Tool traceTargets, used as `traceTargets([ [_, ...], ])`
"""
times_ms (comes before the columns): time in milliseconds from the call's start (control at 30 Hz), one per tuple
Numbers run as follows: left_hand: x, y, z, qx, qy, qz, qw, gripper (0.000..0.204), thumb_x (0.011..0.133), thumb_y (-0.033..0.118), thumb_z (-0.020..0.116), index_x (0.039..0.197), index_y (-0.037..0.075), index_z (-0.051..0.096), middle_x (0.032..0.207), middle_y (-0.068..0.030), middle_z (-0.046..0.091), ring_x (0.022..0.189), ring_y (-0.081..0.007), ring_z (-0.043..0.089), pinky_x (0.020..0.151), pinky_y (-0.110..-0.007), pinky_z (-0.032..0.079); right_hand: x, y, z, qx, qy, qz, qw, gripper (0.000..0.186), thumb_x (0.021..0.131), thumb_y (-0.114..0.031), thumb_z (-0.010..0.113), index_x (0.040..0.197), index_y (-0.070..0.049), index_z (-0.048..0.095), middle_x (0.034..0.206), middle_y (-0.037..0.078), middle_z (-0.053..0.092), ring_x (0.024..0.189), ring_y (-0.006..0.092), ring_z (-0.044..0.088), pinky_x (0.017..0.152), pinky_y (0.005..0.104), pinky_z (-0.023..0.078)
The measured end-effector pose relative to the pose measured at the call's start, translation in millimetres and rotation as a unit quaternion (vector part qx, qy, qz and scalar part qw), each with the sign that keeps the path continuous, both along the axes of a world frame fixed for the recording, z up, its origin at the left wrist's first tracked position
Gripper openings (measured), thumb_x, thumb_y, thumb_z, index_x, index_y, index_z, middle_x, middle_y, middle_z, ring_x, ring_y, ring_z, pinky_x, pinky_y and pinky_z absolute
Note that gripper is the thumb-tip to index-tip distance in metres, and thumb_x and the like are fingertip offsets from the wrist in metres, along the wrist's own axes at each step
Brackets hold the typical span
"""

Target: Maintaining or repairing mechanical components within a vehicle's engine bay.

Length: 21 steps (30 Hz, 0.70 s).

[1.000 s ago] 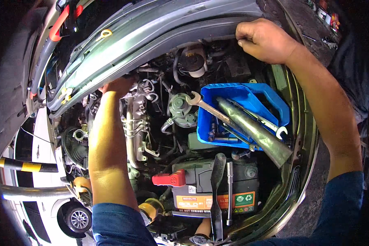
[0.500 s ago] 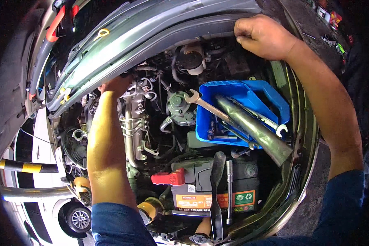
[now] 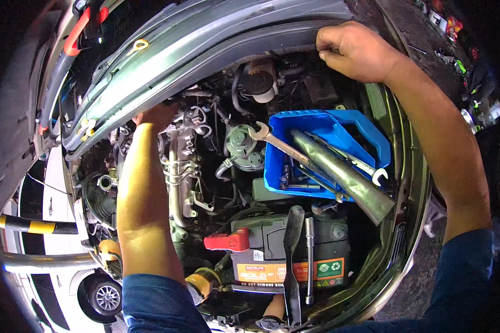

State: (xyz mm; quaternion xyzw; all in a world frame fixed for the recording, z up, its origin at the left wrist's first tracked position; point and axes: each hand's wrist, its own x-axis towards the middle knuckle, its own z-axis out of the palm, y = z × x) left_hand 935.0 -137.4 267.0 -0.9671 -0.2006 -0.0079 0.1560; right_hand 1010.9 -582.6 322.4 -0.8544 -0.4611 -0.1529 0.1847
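Observation:
My left hand (image 3: 156, 116) reaches into the back of the engine bay, under the dark cowl panel (image 3: 205, 61). Its fingers are hidden among hoses and metal parts there, beside the engine's metal pipes (image 3: 179, 172). My right hand (image 3: 354, 51) is closed at the far right end of the cowl, with fingers curled and thumb tucked below; whatever may be inside its grip does not show. Between my arms sits a blue plastic tray (image 3: 271, 161). An open-end wrench (image 3: 283, 145), a dented metal tube (image 3: 344, 175) and other wrenches lie in or across it.
A black battery (image 3: 266, 238) with a red terminal cover (image 3: 228, 240) stands near the front. A dark flat bar (image 3: 293, 261) and a long socket tool (image 3: 310, 255) lie over it. A yellow-banded part (image 3: 204, 282) is left of it. A white car (image 3: 55, 205) stands at left.
The view has shifted very slightly. Both hands stay where they were, and the tray and tools look unmoved.

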Motion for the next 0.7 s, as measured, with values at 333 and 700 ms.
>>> traceTargets([
  [333,5,13,-4,-0.068,-0.018,-0.021,0.997,0.087,0.082,0.070,0.054,0.150,0.019,0.034,0.155,-0.0168,0.029,0.143,-0.0375,0.027,0.113,-0.055,0.024,2,0,-1,-0.001,0.012,-0.002,1.000,0.010,0.082,-0.010,0.065,0.088,-0.002,0.061,0.079,0.017,0.063,0.074,0.0340,0.063,0.067,0.0407,0.050],
  [700,7,20,0,-0.118,0.037,-0.022,0.992,0.081,0.082,0.068,0.056,0.143,0.016,0.045,0.145,-0.0187,0.045,0.136,-0.0359,0.039,0.113,-0.043,0.030,4,0,-2,-0.002,0.020,-0.002,1.000,0.011,0.082,-0.011,0.066,0.086,-0.003,0.060,0.077,0.018,0.063,0.073,0.0346,0.062,0.066,0.0411,0.049],
])
